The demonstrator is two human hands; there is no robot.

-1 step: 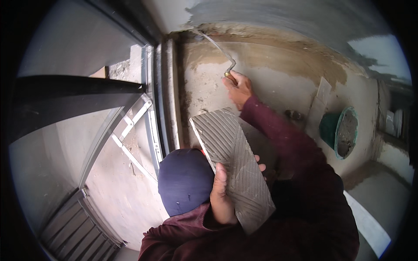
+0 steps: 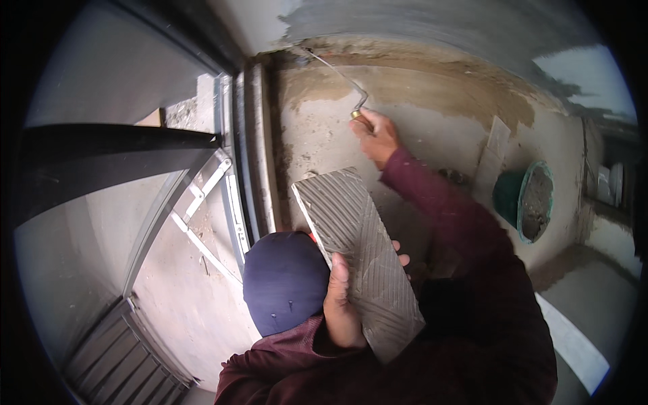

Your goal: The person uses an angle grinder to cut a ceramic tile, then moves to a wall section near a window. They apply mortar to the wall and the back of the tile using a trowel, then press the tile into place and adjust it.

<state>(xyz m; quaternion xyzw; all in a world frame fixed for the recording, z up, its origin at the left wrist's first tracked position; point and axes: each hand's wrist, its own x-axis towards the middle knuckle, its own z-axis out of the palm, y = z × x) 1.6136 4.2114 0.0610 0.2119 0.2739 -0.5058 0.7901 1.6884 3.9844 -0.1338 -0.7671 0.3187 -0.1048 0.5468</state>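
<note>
My left hand (image 2: 343,317) grips a long rectangular tile (image 2: 368,250) by its long edges, thumb on the near side and fingertips showing past the far one. Grey adhesive combed into slanting ridges covers the tile's upward face. Farther forward, my right hand (image 2: 379,140) is wrapped round the wooden handle of a small trowel (image 2: 363,99). Its thin blade, seen nearly edge-on, reaches forward and left to the rough, broken strip (image 2: 378,52) along the base of the wall. The blade's tip is at the dark corner there, and whether it touches is hard to tell.
A green bucket (image 2: 507,199) holding grey mortar is tipped toward me at right, near a narrow pale tile strip (image 2: 493,152). An open dark-framed window or door (image 2: 121,152) with a white hinge arm (image 2: 202,192) fills the left. A rounded dark blue cloth shape (image 2: 282,283) adjoins the tile.
My right hand and the trowel handle have shifted slightly right, the blade tip staying near the corner. The surroundings sit a little farther left in view. My left hand still holds the tile.
</note>
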